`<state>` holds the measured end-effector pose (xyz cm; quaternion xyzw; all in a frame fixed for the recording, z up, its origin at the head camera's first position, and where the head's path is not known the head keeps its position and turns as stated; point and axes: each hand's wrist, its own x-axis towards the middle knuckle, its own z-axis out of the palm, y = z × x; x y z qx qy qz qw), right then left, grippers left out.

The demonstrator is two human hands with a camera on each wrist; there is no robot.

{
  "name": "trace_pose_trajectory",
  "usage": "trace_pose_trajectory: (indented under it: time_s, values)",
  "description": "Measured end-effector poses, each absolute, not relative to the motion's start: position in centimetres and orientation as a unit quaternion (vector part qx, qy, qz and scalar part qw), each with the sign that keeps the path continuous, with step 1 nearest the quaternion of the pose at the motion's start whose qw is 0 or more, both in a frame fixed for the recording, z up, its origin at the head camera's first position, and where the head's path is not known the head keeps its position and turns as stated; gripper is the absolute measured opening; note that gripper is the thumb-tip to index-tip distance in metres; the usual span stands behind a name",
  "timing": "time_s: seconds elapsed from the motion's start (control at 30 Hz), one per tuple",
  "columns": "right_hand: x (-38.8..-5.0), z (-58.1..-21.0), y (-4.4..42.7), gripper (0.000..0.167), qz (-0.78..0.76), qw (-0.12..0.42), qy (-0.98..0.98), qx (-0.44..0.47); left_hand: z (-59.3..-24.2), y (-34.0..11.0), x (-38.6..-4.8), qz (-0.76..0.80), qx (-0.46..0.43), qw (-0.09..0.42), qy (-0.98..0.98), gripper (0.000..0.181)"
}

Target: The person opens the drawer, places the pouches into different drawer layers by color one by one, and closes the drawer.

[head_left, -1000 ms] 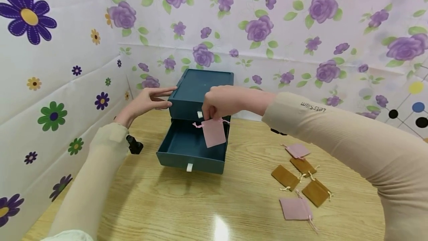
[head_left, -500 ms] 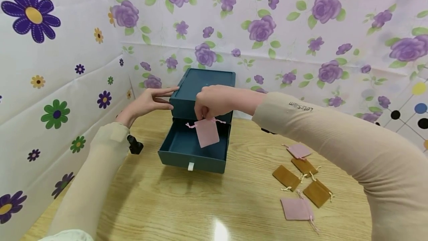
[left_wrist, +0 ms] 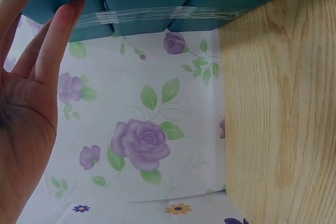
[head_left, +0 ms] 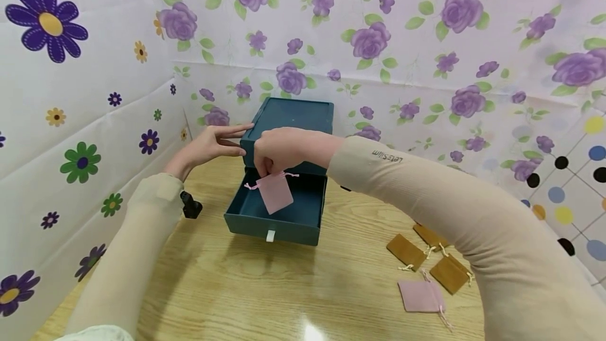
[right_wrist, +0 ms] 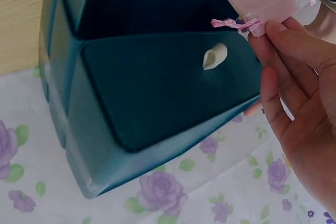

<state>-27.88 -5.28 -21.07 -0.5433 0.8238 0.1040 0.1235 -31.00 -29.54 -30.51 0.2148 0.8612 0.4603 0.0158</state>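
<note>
Pink pouch is hanging over the pulled-out drawer, nearer its left side than its right, with its closed end pointing down and its drawstring mouth up at the fingers. Its body is looking almost square, so no strong long axis is standing out; the line from mouth to base is tilting slightly. Whether its lowest corner is sitting below the drawer's rim, I cannot tell; in my judgement, that height against the rim is what matters most here.

Of the two hands, the right hand is being the nearer: directly above the pouch, it is pinching the mouth end between thumb and fingers. The left hand is gripping nothing; its fingers are spreading, nearly straight, and touching the left side of the blue unit, above and left of the pulled-out drawer.

Over the rear of that drawer, a closed upper drawer is standing, its white tab jutting out near the right hand and probably limiting room behind the pouch. To the drawer's right, brown pouches and another pink pouch are lying on the counter, the right sleeve partly hiding one brown pouch.
</note>
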Motion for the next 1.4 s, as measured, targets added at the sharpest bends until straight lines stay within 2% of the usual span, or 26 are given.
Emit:
trace_pose_trajectory:
  time_s: [0.23, 0.5, 0.63, 0.97, 1.4]
  values:
    - [-28.2, -22.8, -7.0, 0.024, 0.128, 0.120, 0.813, -0.555, -30.5, -29.6, -30.9, 0.458, 0.218, 0.013, 0.862, 0.062]
    - [-28.4, -24.5, -8.2, 0.031, 0.140, 0.129, 0.801, -0.567, -30.6, -29.6, -31.0, 0.458, 0.222, 0.010, 0.861, 0.062]
    - [-28.4, -24.9, -8.3, 0.028, 0.138, 0.126, 0.801, -0.568, -30.6, -29.5, -31.1, 0.462, 0.221, 0.011, 0.859, 0.062]
    - [-28.1, -25.2, -8.1, 0.028, 0.145, 0.126, 0.798, -0.571, -30.6, -29.3, -31.1, 0.460, 0.219, 0.012, 0.860, 0.063]
    - [-28.4, -24.8, -7.5, 0.035, 0.148, 0.125, 0.807, -0.557, -30.5, -29.5, -30.8, 0.457, 0.213, 0.019, 0.863, 0.062]
